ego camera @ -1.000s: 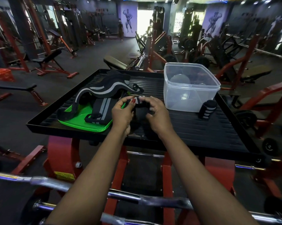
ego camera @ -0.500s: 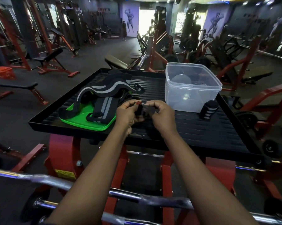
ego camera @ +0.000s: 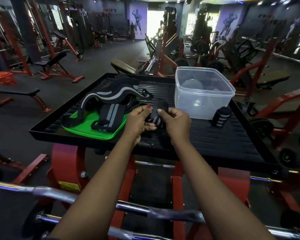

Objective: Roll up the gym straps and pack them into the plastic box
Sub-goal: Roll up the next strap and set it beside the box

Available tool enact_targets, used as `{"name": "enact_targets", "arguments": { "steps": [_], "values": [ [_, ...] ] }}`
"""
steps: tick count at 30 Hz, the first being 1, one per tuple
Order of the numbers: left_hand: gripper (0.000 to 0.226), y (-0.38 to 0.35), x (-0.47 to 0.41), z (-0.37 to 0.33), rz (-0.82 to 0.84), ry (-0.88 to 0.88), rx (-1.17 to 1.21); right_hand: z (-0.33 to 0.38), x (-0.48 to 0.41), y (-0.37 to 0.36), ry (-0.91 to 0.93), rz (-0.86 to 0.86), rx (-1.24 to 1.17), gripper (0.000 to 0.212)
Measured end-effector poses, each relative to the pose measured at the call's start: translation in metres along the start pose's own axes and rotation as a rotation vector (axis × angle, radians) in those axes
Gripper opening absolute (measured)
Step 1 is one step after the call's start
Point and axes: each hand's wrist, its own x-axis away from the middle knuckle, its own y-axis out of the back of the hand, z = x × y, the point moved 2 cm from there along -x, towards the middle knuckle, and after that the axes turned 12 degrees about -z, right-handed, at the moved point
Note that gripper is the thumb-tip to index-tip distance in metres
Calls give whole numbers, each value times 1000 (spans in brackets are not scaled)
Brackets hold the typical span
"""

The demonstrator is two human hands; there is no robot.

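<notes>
Scanning from the left, we see loose straps draped over a green lid on the black table. Our left hand and right hand both pinch a half-rolled strap above the table. Further right stand the clear plastic box and, beside it, a rolled strap.

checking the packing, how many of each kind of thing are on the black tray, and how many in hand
Rolled strap on the tray: 1
Strap being rolled in both hands: 1
Loose strap pile, number unclear: 1
Clear box: 1
Green lid: 1
Total: 5
</notes>
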Motion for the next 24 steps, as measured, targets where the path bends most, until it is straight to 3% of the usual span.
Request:
{"name": "enact_targets", "arguments": {
  "steps": [2, 6, 14, 18, 24],
  "values": [
    [11, 0, 0, 1, 27, -21, -15, 1, 0, 0, -14, -10, -3, 13],
    [30, -1, -1, 5, 54, 30, -12, 2, 2, 3, -50, -27, -41, 11],
    [29, -4, -2, 7, 126, -44, -81, 0, 0, 1, -35, -51, -21, 12],
    [50, -2, -7, 8, 120, -93, -92, -2, 0, 0, -76, -23, -42, 9],
    [43, 1, -10, 11, 83, -36, -60, -9, 0, -5, -191, 80, -134, 7]
  ]
}}
